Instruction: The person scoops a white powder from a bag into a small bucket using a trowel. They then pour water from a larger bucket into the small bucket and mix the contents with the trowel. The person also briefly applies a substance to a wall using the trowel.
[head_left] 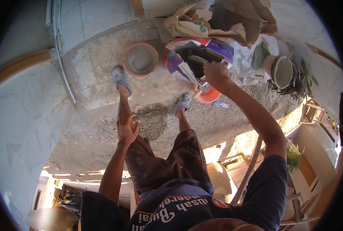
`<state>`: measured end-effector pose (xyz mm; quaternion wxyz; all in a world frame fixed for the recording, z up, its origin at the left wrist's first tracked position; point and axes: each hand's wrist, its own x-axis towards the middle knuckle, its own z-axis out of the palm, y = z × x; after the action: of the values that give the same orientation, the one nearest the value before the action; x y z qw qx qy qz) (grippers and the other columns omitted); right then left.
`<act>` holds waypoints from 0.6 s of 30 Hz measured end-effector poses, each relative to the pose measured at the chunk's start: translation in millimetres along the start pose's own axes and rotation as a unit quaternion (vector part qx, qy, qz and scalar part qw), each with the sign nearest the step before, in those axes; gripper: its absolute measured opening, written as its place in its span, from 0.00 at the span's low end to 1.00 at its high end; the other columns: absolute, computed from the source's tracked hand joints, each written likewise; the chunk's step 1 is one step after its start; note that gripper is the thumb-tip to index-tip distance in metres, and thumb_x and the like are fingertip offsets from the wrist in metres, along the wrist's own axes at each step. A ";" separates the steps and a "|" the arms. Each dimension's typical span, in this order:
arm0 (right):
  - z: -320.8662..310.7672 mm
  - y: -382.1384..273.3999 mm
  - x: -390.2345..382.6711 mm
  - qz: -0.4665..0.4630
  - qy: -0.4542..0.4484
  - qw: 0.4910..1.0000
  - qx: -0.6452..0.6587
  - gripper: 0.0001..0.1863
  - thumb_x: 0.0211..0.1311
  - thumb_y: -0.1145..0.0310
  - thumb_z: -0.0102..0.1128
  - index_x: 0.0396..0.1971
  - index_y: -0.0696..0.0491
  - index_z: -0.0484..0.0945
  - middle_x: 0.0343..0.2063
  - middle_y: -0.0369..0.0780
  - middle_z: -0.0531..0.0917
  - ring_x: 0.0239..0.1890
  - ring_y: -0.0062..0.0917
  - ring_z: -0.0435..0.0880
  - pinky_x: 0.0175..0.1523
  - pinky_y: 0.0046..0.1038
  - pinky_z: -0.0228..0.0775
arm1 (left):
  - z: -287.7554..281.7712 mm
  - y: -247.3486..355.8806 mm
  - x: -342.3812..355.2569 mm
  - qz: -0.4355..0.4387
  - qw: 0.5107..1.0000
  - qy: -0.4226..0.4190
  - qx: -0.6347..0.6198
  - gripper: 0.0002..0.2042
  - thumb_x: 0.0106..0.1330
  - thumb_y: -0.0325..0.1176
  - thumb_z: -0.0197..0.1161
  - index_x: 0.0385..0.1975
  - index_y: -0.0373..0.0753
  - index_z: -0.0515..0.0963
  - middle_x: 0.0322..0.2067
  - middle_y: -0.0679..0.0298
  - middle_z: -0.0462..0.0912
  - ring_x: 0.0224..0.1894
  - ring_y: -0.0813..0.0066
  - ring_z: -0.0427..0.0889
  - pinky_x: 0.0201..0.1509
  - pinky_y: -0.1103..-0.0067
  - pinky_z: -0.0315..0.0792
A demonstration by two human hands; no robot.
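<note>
My right hand is closed at the right edge of an open purple and white paper sack. From the fist, a grey-bladed tool reaches into the sack's dark mouth; its handle is hidden in my fingers. Below the sack sits an orange bucket, partly covered by it, with a short pale wooden handle at its left rim. My left hand rests on my left leg near the knee, fingers apart and holding nothing. Beyond my left foot stands a round terracotta-coloured tub with grey material inside.
A torn brown paper sack lies behind the purple one. To the right, a grey-filled bucket tilts beside leafy plants. A metal pole runs along the left. Rough gravelly ground lies between my feet and behind them.
</note>
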<state>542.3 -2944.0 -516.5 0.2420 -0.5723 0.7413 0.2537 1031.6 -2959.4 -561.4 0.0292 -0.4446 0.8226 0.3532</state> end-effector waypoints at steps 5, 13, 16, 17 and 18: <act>17.6 9.9 37.4 0.046 0.085 0.995 -0.019 0.09 0.66 0.68 0.62 0.40 0.49 0.89 0.39 0.45 0.92 0.43 0.38 0.93 0.46 0.38 0.85 | 0.5 1.2 4.2 0.003 1.000 -0.018 0.003 0.18 0.70 0.45 0.70 0.53 0.43 0.81 0.50 0.59 0.82 0.57 0.52 0.78 0.65 0.54 0.67; -4.6 -28.6 21.6 0.022 -0.070 0.997 0.012 0.09 0.66 0.67 0.64 0.41 0.50 0.90 0.40 0.43 0.92 0.45 0.35 0.93 0.47 0.35 0.86 | -1.6 3.2 3.3 0.003 1.000 -0.015 0.007 0.17 0.71 0.45 0.69 0.53 0.42 0.81 0.51 0.59 0.83 0.57 0.52 0.78 0.65 0.56 0.67; 29.0 -8.8 14.5 0.097 0.064 0.991 -0.070 0.08 0.65 0.68 0.65 0.38 0.49 0.92 0.40 0.43 0.93 0.44 0.35 0.94 0.46 0.34 0.87 | -2.3 6.2 8.5 0.010 1.000 -0.016 -0.001 0.18 0.72 0.45 0.68 0.53 0.42 0.80 0.51 0.59 0.83 0.58 0.52 0.78 0.65 0.56 0.67; 29.1 0.8 18.1 0.099 0.031 0.992 -0.069 0.08 0.65 0.68 0.66 0.38 0.49 0.92 0.40 0.43 0.93 0.44 0.35 0.94 0.46 0.34 0.87 | -3.0 5.6 7.4 0.011 1.000 -0.014 -0.003 0.18 0.72 0.45 0.68 0.53 0.42 0.80 0.51 0.59 0.83 0.58 0.52 0.78 0.65 0.55 0.67; 25.4 12.7 23.7 0.102 -0.002 0.992 -0.069 0.08 0.65 0.68 0.66 0.38 0.49 0.92 0.40 0.43 0.93 0.44 0.36 0.94 0.46 0.35 0.87 | -3.8 5.3 6.8 0.011 1.000 -0.014 0.002 0.18 0.72 0.45 0.68 0.53 0.42 0.80 0.51 0.59 0.83 0.58 0.52 0.78 0.65 0.55 0.67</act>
<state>526.3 -2941.9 -549.8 0.1765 -0.5088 0.7757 0.3291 1024.5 -2964.6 -558.1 0.0374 -0.4310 0.8274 0.3582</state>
